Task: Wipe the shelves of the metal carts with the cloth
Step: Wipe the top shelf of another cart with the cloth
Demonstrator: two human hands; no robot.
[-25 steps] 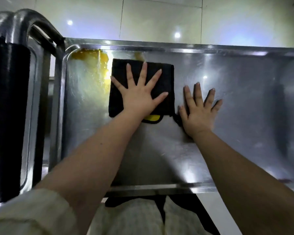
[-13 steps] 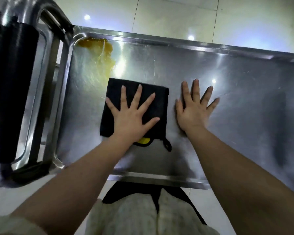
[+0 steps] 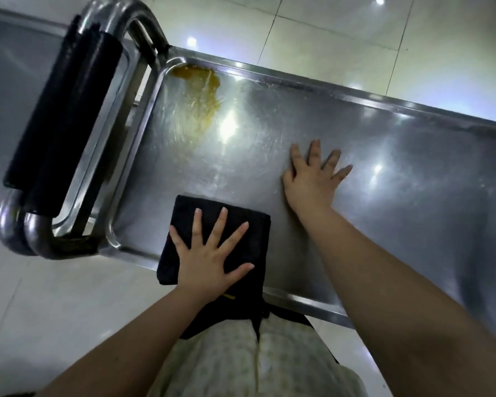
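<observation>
1. The top shelf (image 3: 355, 156) of the steel cart runs out of view at the right edge, and the near part of the black cloth (image 3: 241, 224) hangs past the shelf's front rim, hidden under the left hand (image 3: 209, 262).
2. The left hand's grip is spread flat, fingers splayed on the cloth – pinching nothing. The right hand (image 3: 312, 179) lies splayed on bare steel.
3. Since a second ago the cloth has slid from beside the yellow-brown stain (image 3: 201, 93) toward the front rim – the stain is now uncovered.

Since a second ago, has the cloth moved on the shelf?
Yes. The cloth slid from beside the yellow stain to the shelf's near rim.
</observation>
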